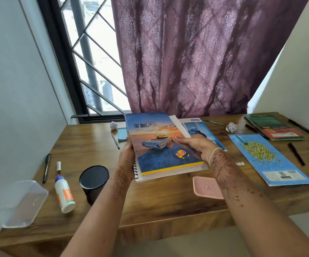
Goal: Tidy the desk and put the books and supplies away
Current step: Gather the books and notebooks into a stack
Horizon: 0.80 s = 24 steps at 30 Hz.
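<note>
A spiral notebook [155,138] with a car-at-sunset cover is lifted above the middle of the wooden desk [150,204]. My left hand [126,154] grips its spiral edge. My right hand [194,145] holds the opposite edge, thumb on the cover. Behind it lies a blue notebook [203,130], partly hidden. A blue book with yellow lettering [266,158] lies at the right, and a green book [274,128] lies at the back right.
At the left are a black mesh pen cup [93,183], a glue bottle [64,193], a black marker [46,167] and a clear plastic lid [23,203]. A pink tray [205,187] sits near the front. Crumpled paper [231,127], pens and an eraser [240,164] are scattered about.
</note>
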### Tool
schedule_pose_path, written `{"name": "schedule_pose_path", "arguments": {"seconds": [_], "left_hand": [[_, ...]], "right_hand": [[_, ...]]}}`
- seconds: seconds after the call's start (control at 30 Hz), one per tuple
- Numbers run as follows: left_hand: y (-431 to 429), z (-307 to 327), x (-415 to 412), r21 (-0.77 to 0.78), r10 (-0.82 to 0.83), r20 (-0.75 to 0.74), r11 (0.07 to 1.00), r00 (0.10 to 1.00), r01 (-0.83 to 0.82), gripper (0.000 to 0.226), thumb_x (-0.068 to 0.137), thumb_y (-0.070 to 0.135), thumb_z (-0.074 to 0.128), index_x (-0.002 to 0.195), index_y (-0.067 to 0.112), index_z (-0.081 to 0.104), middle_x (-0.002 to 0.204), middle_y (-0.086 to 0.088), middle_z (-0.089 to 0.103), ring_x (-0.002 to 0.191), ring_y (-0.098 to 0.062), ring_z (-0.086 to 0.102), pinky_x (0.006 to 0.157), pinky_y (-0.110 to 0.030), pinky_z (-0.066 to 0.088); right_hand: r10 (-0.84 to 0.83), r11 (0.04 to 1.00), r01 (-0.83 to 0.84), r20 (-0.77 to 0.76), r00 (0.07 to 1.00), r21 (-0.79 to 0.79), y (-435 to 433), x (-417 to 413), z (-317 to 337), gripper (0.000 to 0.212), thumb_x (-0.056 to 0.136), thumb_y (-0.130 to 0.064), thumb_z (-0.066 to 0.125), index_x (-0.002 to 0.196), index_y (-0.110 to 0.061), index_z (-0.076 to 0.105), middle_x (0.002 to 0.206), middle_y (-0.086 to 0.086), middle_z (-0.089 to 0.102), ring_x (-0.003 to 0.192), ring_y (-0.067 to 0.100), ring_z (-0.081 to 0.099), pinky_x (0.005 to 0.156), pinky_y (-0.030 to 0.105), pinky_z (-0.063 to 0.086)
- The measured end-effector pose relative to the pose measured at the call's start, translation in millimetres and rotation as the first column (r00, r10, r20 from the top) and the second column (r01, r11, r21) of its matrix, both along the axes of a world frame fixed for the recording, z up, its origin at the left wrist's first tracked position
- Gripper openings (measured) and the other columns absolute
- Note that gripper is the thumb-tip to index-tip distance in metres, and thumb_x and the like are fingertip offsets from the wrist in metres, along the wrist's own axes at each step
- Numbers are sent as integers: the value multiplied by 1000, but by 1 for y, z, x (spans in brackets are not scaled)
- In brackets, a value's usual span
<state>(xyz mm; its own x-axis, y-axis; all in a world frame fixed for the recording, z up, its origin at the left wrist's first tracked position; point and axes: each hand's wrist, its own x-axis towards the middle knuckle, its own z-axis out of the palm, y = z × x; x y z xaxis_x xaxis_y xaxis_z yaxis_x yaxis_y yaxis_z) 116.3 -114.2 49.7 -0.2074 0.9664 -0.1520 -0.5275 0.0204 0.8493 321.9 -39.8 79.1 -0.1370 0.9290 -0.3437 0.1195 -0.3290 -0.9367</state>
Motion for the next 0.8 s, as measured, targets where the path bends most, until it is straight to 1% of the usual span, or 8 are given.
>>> {"name": "schedule_pose_path", "arguments": {"seconds": [0.1,0.17,0.27,0.47,0.53,0.6,0.67,0.8], "left_hand": [[18,-9,4,19,-28,-11,999,1000,28,55,102,52,27,109,13,65,98,-10,76,77,-17,75,58,-24,58],[30,-13,8,3,-48,-45,999,998,48,41,99,37,50,122,5,61,114,-18,71,87,-22,74,67,-27,60],[51,-23,14,-42,14,-24,999,1000,-15,32,85,-2,64,116,4,57,113,-25,66,72,-22,74,57,-27,59],[86,-34,34,-44,99,-57,994,993,-101,35,84,-14,59,107,12,54,100,-17,66,66,-19,72,56,-25,59],[95,-39,40,-51,112,-47,992,993,-114,37,85,-17,55,111,9,52,97,-15,65,63,-16,72,54,-23,58],[101,-43,45,-61,111,-49,992,993,-114,38,85,-17,54,114,8,51,99,-14,65,64,-15,73,55,-22,57],[107,-48,49,-72,111,-62,991,992,-116,42,85,-16,55,120,7,50,102,-15,64,67,-15,73,57,-21,58],[114,-52,59,-96,113,-47,988,992,-117,41,86,-14,56,122,6,51,105,-16,65,70,-17,73,58,-22,58]], "right_hand": [[25,1000,-25,-61,998,-9,20,7,-7,16,80,-10,77,87,-1,66,55,2,68,43,8,63,41,14,48],[51,999,-52,-48,998,-18,34,12,-13,14,80,-10,76,86,-3,66,57,2,68,45,8,63,43,15,50],[93,995,-92,-35,995,28,56,22,-18,11,83,-13,74,81,-9,63,63,3,65,49,8,60,44,17,45],[-42,976,-47,394,918,213,108,64,-41,42,95,-43,55,70,-8,58,66,10,52,66,26,52,59,33,37],[-106,969,-52,599,793,241,122,88,-57,44,92,-46,56,68,-9,54,67,10,54,71,29,58,55,32,32],[-107,974,-88,769,630,207,131,107,-73,49,86,-54,61,99,-7,63,99,17,64,101,34,62,67,33,43],[-29,985,-132,856,515,112,138,121,-86,77,83,-60,62,131,-1,50,133,19,54,124,34,50,93,37,44],[76,986,-168,895,440,-1,146,132,-104,105,69,-66,70,143,0,34,142,17,46,130,35,45,103,44,44]]}}
